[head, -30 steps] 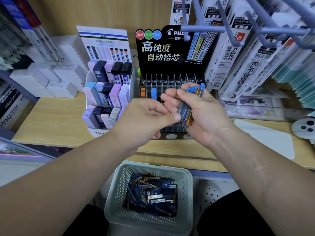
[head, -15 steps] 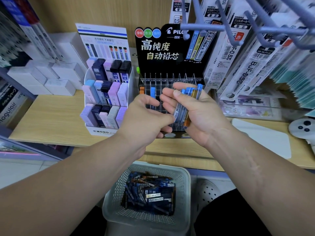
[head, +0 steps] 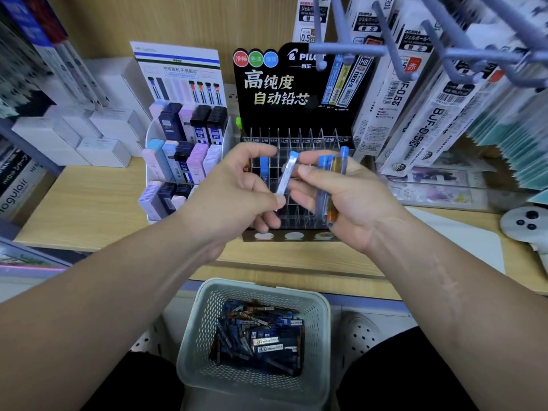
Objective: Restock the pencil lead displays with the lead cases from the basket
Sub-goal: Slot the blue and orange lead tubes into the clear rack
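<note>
Before the black display (head: 296, 93), over its clear slots, the left hand (head: 234, 191) pinches the lower end of a single lead case (head: 285, 178) — blue-capped, tilted, cap uppermost. Just to the right, also in front of the display, the right hand (head: 355, 203) is clenched round a bundle of lead cases (head: 329, 185), blue caps up, one amber tube among them. Its thumb tip lies beside the single case; whether it touches I cannot tell. Another blue-capped case (head: 264, 169) stands in a slot in the display's left part. Below the display, nearer the person, the basket (head: 195, 336) holds a loose heap of cases (head: 261, 336). A white display (head: 181, 161) of flat cases stands at the black one's left.
</note>
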